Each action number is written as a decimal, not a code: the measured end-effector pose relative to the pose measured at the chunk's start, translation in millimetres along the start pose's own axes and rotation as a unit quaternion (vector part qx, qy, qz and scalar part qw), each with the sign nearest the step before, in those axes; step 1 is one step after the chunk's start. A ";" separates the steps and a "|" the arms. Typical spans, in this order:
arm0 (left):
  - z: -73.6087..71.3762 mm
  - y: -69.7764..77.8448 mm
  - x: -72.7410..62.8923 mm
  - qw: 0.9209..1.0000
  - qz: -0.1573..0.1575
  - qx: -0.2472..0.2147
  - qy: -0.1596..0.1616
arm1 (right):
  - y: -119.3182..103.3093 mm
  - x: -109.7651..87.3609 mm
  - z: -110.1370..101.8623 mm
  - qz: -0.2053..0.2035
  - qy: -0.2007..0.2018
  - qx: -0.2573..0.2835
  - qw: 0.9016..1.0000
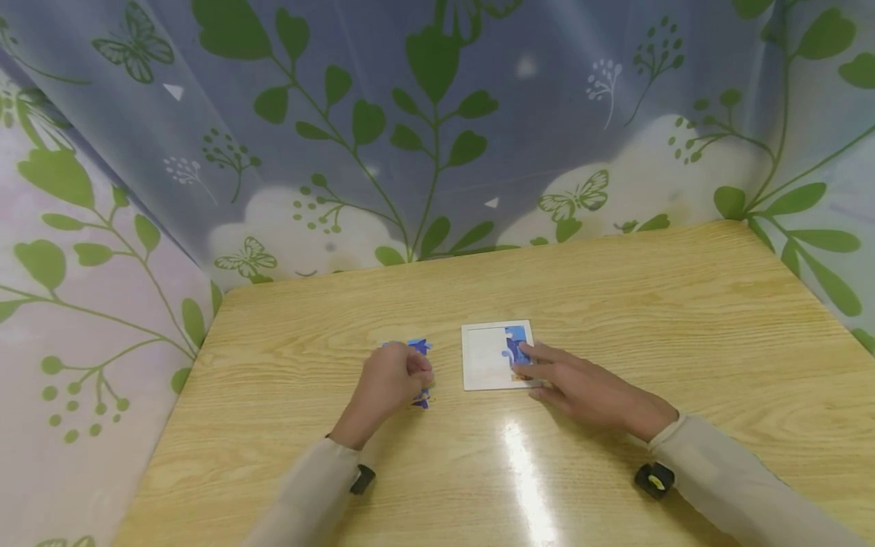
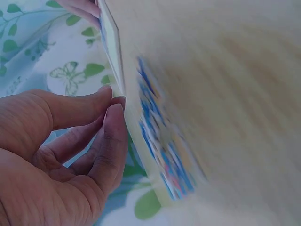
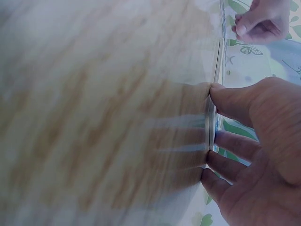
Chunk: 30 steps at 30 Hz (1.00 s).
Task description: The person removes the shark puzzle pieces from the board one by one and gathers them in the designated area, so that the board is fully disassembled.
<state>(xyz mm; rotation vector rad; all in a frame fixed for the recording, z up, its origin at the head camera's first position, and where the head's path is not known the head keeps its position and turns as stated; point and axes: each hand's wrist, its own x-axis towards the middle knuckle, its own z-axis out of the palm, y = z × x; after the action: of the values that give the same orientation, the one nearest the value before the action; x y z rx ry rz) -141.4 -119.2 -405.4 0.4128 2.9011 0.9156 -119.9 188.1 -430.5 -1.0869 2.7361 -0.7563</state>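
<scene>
A white square puzzle tray (image 1: pixel 482 360) lies on the table, with blue picture pieces (image 1: pixel 516 346) fitted along its right side. My right hand (image 1: pixel 581 386) rests at that side, fingers spread; its thumb and fingertips touch the tray's edge (image 3: pixel 211 113) and pieces. Left of the tray, my left hand (image 1: pixel 393 382) is over loose blue puzzle pieces (image 1: pixel 420 346), partly hiding them. In the left wrist view its thumb and fingertips meet beside the pile of pieces (image 2: pixel 162 136), and no piece shows between them.
The wood-grain table (image 1: pixel 615 296) reaches back to a leaf-and-butterfly patterned curtain (image 1: pixel 437 152), which also runs along the left and right sides. Black wrist devices sit at both cuffs, the right one (image 1: pixel 655 480) near the tabletop. A bright light reflection (image 1: pixel 526 479) crosses the near tabletop.
</scene>
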 end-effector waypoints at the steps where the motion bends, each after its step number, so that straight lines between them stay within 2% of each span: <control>1: 1.4 4.0 2.8 1.000 0.002 -0.004 -0.005 | 0.3 0.0 0.1 -0.002 0.000 -0.001 1.000; 8: 14.9 27.3 24.8 0.999 0.022 -0.020 -0.029 | 1.3 1.1 1.4 0.002 -0.001 0.004 1.000; 13: 28.0 41.5 40.8 0.999 0.021 -0.028 -0.032 | 2.8 1.8 2.1 0.011 -0.007 0.001 1.000; 22: 54.1 60.0 64.1 0.999 -0.003 -0.032 -0.033 | 2.2 0.9 -0.6 -0.003 -0.010 0.006 1.000; 30: 66.7 68.2 73.0 0.998 -0.024 -0.045 -0.035 | 3.6 1.5 0.3 -0.010 -0.003 0.004 1.000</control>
<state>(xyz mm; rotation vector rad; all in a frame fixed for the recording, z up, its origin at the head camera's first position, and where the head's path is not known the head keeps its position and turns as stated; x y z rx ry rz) -186.0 -8.6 -420.1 0.3596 2.7819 0.9999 -123.1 189.2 -432.4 -1.1147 2.7190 -0.7664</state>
